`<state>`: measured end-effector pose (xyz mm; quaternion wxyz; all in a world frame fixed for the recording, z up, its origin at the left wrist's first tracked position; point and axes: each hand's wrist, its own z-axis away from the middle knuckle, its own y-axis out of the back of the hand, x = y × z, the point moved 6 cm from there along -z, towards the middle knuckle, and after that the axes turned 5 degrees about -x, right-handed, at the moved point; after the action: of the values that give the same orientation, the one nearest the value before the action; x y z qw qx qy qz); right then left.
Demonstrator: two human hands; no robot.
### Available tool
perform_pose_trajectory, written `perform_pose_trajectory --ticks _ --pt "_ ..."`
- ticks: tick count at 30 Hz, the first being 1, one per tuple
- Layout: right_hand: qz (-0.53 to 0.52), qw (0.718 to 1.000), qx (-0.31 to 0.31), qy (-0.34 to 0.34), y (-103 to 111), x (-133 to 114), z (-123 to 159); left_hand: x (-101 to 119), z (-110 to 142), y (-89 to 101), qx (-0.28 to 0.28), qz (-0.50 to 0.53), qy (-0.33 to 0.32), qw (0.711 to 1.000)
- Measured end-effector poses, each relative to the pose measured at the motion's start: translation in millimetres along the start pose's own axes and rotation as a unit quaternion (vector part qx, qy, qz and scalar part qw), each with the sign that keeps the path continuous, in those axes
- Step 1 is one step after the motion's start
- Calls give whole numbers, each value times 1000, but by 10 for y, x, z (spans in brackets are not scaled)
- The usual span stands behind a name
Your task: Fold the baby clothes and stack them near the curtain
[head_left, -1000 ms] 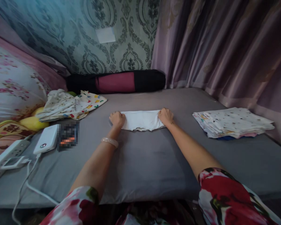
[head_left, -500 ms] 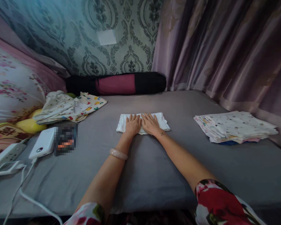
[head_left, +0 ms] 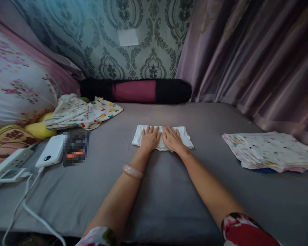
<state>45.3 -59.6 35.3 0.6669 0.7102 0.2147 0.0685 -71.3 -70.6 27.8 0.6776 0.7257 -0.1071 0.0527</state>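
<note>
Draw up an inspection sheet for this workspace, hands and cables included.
Surface: gray sheet, lightly creased.
Work in hand: white cloth, laid flat under both hands.
Other cloths: layered stack at right; loose patterned cloths at far left.
Clutter: white device and a blurred-out item at left.
Hands: left hand and right hand palms down, fingers extended.
Cables: white cables run off the near edge; power strip at left.
Surroundings: patterned wall, curtain, black-and-maroon roll.
Spills: nothing seen.

Text | yellow printed item point(head_left: 12, 138): dark characters (too blurred to read) | power bank point(head_left: 50, 150): none legible
</note>
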Motion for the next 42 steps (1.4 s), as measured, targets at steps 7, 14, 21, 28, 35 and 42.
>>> perform_pose_trajectory --ticks 7,14,21,28,35,42 --pt "17 1000 -1 -17 -18 65 12 -115 16 32 28 -32 30 999" --pt "6 1000 -17 -23 -16 57 34 -143 2 -28 12 -33 26 999" --pt "-8 999 28 25 102 -88 10 35 17 127 55 -23 -27 998" --pt "-18 999 -10 31 -55 -84 -24 20 -17 -18 -32 -2 -22 999" --pt "-28 999 1 23 22 -41 -12 -6 -20 6 -20 -2 -20 1000" --pt "-5 1000 7 -15 37 54 18 -98 5 78 41 -44 14 998"
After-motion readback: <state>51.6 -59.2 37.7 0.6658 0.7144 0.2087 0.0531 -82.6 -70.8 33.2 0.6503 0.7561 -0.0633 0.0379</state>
